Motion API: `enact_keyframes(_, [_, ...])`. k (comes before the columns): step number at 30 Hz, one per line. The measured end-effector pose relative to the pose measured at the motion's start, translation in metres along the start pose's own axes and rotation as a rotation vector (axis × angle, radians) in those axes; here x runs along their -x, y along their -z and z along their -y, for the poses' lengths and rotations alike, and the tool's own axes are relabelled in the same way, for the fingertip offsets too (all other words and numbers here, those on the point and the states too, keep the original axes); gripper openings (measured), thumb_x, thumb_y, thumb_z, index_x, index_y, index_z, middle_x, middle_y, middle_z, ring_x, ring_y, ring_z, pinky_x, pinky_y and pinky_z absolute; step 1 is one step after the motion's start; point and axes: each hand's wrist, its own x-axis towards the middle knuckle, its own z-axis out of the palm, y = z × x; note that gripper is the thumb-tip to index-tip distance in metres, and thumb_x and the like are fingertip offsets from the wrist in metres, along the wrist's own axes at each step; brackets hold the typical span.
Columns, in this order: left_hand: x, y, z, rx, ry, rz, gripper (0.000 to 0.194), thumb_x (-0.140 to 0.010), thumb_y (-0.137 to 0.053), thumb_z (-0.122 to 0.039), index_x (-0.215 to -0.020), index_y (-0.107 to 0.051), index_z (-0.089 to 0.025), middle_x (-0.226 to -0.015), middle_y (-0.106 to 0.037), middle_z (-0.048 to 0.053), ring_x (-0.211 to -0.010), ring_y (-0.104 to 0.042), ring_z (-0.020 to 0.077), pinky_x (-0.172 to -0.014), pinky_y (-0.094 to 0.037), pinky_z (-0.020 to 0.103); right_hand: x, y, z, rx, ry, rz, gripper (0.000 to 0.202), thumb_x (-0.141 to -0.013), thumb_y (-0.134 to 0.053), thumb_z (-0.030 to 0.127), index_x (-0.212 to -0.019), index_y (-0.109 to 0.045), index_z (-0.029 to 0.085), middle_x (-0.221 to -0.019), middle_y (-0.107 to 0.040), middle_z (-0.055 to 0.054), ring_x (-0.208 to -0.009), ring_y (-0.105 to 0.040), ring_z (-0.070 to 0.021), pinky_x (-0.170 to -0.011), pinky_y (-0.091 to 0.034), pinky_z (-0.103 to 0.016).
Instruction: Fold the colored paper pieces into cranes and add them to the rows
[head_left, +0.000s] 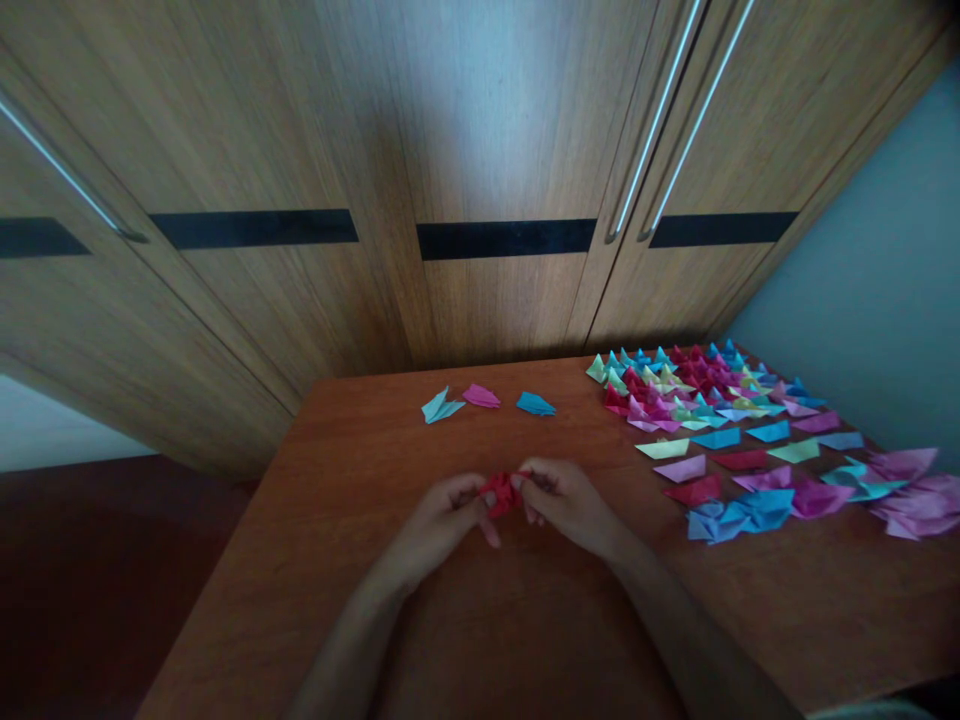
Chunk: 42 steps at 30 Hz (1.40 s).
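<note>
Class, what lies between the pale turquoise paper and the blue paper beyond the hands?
A pink folded paper lies there, nearer the turquoise paper, in the head view.

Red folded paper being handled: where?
In head view, below centre, the red folded paper is held between left hand and right hand over the brown wooden table.

Left hand (441,518) and right hand (576,507) close together, fingers (462,487) pinched inward.
</note>
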Motion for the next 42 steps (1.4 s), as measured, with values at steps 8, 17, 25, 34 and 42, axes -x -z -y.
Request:
enact_keyframes(8, [0.006,0.001,-0.001,0.186,0.036,-0.039,0.033,-0.080,-0.058,-0.044,-0.064,-0.056,-0.015,-0.051,-0.049,-0.004,-0.041,-0.035,0.0055,-0.041,-0.020,0.019,0.004,0.000,0.007,-0.133,-0.017,0.013,0.040,-0.087,-0.045,0.050,-0.063,-0.048,0.018,-0.044,-0.046,0.007,-0.039,-0.040,-0.0059,-0.041,-0.028,-0.018])
enact_keyframes(17, [0.010,0.003,0.002,0.433,-0.044,-0.076,0.032,-0.077,-0.062,-0.038,-0.057,-0.055,-0.014,-0.037,-0.036,-0.008,-0.037,-0.024,0.0044,-0.042,-0.018,0.020,0.005,0.002,0.007,-0.280,-0.090,0.141,0.037,-0.086,-0.048,0.049,-0.066,-0.049,0.017,-0.044,-0.048,0.007,-0.037,-0.040,-0.0055,-0.038,-0.027,-0.017])
enact_keyframes(25, [0.007,0.005,0.007,0.412,-0.029,-0.143,0.038,-0.074,-0.065,-0.040,-0.052,-0.046,-0.016,-0.042,-0.035,-0.008,-0.039,-0.023,0.0048,-0.041,-0.018,0.020,0.007,0.002,0.012,-0.190,0.007,0.109,0.042,-0.088,-0.045,0.047,-0.059,-0.044,0.018,-0.042,-0.041,0.008,-0.038,-0.036,-0.0049,-0.040,-0.024,-0.018])
enact_keyframes(34, [0.008,0.011,0.003,0.385,-0.023,-0.161,0.036,-0.076,-0.063,-0.040,-0.053,-0.048,-0.016,-0.038,-0.038,-0.007,-0.038,-0.026,0.0056,-0.042,-0.017,0.020,0.005,0.011,0.008,-0.176,-0.018,0.065,0.043,-0.085,-0.049,0.050,-0.057,-0.045,0.018,-0.044,-0.042,0.007,-0.041,-0.037,-0.0060,-0.042,-0.026,-0.020])
enact_keyframes(42, [0.006,0.008,0.000,0.330,-0.011,-0.185,0.037,-0.078,-0.061,-0.041,-0.055,-0.046,-0.016,-0.041,-0.035,-0.008,-0.041,-0.027,0.0060,-0.043,-0.019,0.020,0.004,0.009,0.008,-0.131,-0.017,0.018,0.044,-0.088,-0.043,0.051,-0.058,-0.043,0.018,-0.047,-0.037,0.007,-0.044,-0.033,-0.0062,-0.044,-0.024,-0.021])
